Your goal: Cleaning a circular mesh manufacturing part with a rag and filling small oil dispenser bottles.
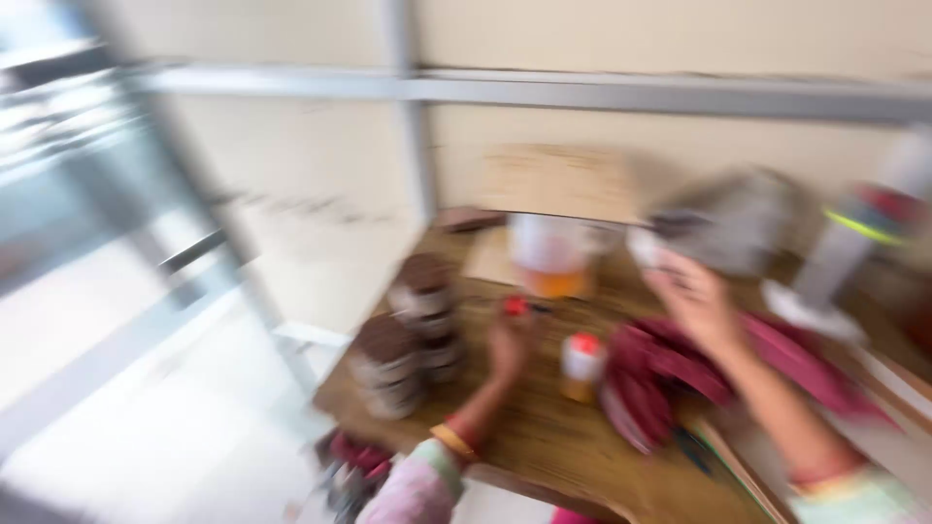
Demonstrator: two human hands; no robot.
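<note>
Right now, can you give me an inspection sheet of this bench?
Surface: wooden table, partly covered.
Job's things: small red item at left hand's fingertips; grey bundle by right hand.
Clutter: two stacks of brown discs, red-capped bottle, tub of orange liquid, maroon cloth pieces.
Hands: left hand, right hand; grips too blurred to judge.
Cables: nothing seen.
Surroundings: cream wall, grey rail.

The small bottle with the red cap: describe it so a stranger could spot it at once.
On the wooden table, look between the left hand and the heap of dark red pieces. There stands the small bottle: white body, amber bottom, red cap, far smaller than the big jug behind.
</note>
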